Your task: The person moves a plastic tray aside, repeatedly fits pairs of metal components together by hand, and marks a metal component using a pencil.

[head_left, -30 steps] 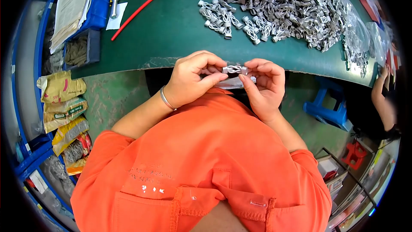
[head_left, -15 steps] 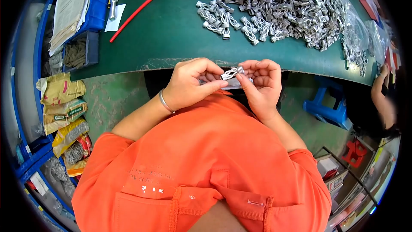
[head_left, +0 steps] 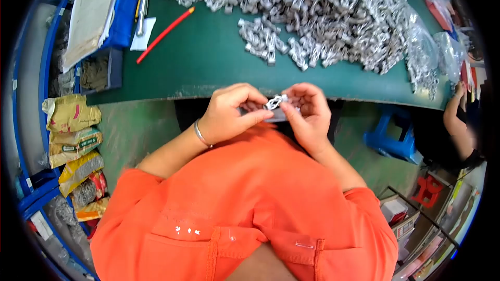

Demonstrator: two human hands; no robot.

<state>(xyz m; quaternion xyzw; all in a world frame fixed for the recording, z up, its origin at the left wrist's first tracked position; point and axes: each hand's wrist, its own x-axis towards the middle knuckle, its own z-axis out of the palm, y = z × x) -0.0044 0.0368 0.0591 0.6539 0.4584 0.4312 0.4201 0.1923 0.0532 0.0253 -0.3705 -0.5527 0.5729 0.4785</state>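
A small silvery metal fitting (head_left: pixel 275 102), with open looped strands in its middle and thicker ends, is held between both hands in front of the table's near edge. My left hand (head_left: pixel 228 113) is closed, its thumb and fingertips pinching the left end. A metal bangle circles that wrist. My right hand (head_left: pixel 311 118) is closed too, with thumb and curled fingers around the fitting's right end. Fingertips hide part of both ends. Beyond the hands, a large heap of similar metal fittings (head_left: pixel 333 21) covers the back and right of the green table (head_left: pixel 177 75).
A red pencil-like stick (head_left: pixel 165 35) lies on the table's left side, near a blue tray (head_left: pixel 130 0) with papers. Clear plastic bags (head_left: pixel 423 41) lie at the right. Below are a blue stool (head_left: pixel 388 138) and stacked sacks (head_left: pixel 75 117). Another person's arm (head_left: pixel 457 122) shows at right.
The view has shifted slightly, so the table sits lower in the picture. My right hand has moved a little left and down, and the fitting is turned slightly; both hands keep their hold.
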